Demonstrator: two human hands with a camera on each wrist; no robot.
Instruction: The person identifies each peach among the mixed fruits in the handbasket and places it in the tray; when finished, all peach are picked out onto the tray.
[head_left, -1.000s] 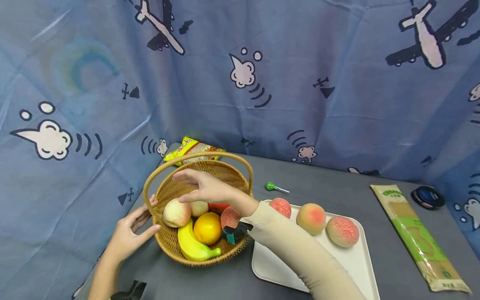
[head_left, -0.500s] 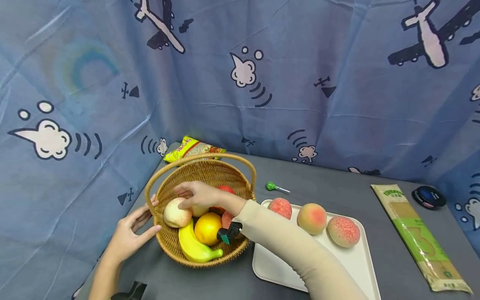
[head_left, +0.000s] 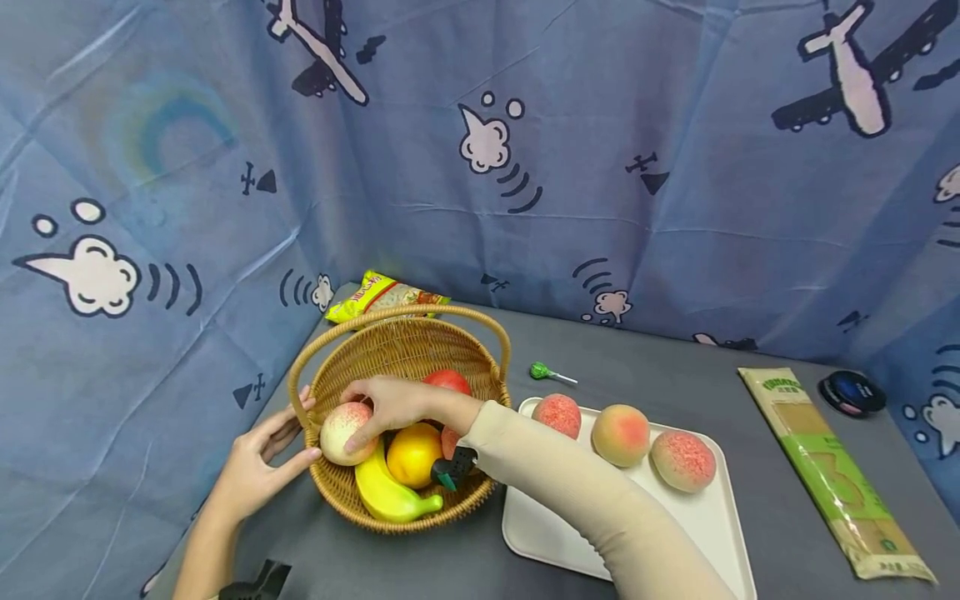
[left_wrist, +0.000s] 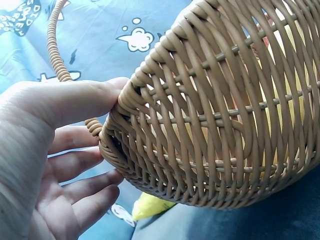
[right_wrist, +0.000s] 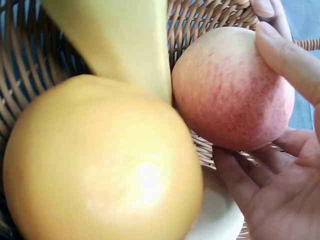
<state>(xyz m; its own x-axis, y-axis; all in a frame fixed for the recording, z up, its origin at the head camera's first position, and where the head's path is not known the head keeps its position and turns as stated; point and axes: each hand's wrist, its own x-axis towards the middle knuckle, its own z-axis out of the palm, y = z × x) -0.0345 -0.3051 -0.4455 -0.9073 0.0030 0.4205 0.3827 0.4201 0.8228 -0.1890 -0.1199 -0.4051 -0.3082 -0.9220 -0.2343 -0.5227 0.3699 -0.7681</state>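
In the head view, a wicker basket (head_left: 408,346) with an arched handle holds several fruits. My right hand (head_left: 393,402) reaches into it and grips a pale pink peach (head_left: 342,433) at the left side. The right wrist view shows the thumb over that peach (right_wrist: 235,95) and fingers curled under it. Beside it lie a banana (head_left: 386,496) and an orange (head_left: 414,454), with a red fruit (head_left: 447,381) behind; another pale fruit is mostly hidden. My left hand (head_left: 255,467) holds the basket's left rim between thumb and fingers, clearest in the left wrist view.
Right of the basket is a white tray (head_left: 547,525) bearing three peaches (head_left: 621,435), partly under my right sleeve. A green lollipop (head_left: 542,371) lies behind it. Farther right are a long noodle packet (head_left: 832,471) and a round black container (head_left: 852,393). A yellow food bag (head_left: 375,296) sits behind the basket.
My right hand has come down from above the fruit and taken hold of the pale peach, which has shifted slightly. My left hand stays at the basket's rim.
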